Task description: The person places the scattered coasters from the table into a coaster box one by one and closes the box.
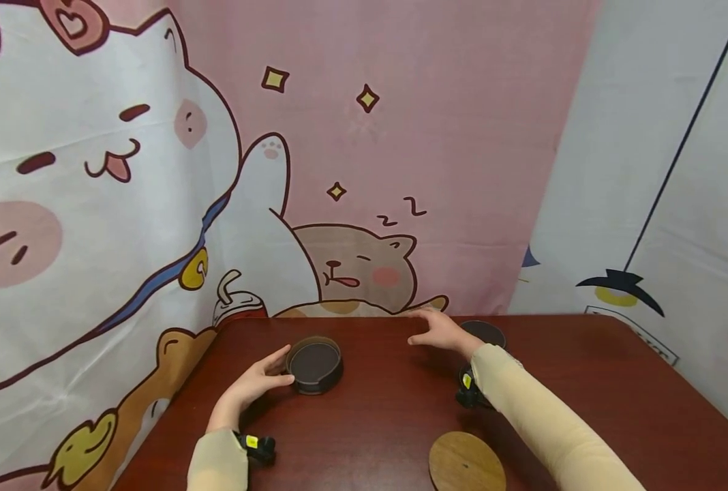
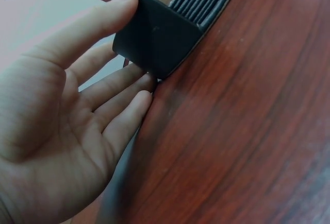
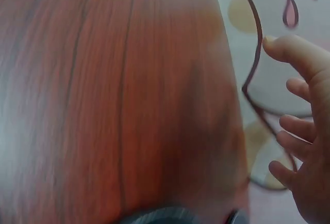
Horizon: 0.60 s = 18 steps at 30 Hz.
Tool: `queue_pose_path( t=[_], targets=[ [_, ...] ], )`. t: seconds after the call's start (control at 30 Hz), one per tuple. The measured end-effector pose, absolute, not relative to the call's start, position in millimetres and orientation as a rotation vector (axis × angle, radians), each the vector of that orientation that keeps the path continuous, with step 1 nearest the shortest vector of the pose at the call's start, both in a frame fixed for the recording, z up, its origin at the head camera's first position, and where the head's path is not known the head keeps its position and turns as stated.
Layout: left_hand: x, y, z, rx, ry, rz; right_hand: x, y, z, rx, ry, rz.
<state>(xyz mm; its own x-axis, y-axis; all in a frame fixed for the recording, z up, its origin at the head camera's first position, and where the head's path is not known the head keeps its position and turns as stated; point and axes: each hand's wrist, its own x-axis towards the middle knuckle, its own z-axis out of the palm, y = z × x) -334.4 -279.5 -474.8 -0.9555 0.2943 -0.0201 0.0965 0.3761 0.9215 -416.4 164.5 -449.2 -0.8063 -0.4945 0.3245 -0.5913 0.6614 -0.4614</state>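
My left hand (image 1: 255,383) holds the side of a round black coaster holder (image 1: 307,389) standing on the table. In the left wrist view, the thumb lies at the upper edge of the holder (image 2: 154,36) and the other fingers reach its lower side. Thin dark coasters (image 2: 206,0) are stacked inside it. My right hand (image 1: 442,332) hovers above the far part of the table, fingers apart and loosely bent, with nothing in it. Behind its wrist lies a dark round disc (image 1: 485,331), partly hidden by the hand and sleeve.
A round wooden disc (image 1: 467,462) lies near the front, left of the right forearm. The reddish-brown table (image 1: 376,409) ends at a printed cartoon curtain (image 1: 462,170) behind it. A black wrist camera (image 1: 262,450) sits on the left wrist.
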Motion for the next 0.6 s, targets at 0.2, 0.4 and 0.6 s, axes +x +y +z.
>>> queue_pose_path(
  t=[0.2,0.4,0.6],
  targets=[
    [-333.2,-279.0,-475.1,0.357,2.438,1.625,-413.3,204.7,-461.8,0.705,-2.771,0.918],
    [-336.0,-278.8,-479.5,0.344,2.419,1.648,-411.0,243.6,-469.0,0.539,-2.784,0.907],
    [-336.8,-280.9,-479.5,0.356,2.412,1.65,-406.9,268.6,-473.3,0.347,-2.878,0.867]
  ],
)
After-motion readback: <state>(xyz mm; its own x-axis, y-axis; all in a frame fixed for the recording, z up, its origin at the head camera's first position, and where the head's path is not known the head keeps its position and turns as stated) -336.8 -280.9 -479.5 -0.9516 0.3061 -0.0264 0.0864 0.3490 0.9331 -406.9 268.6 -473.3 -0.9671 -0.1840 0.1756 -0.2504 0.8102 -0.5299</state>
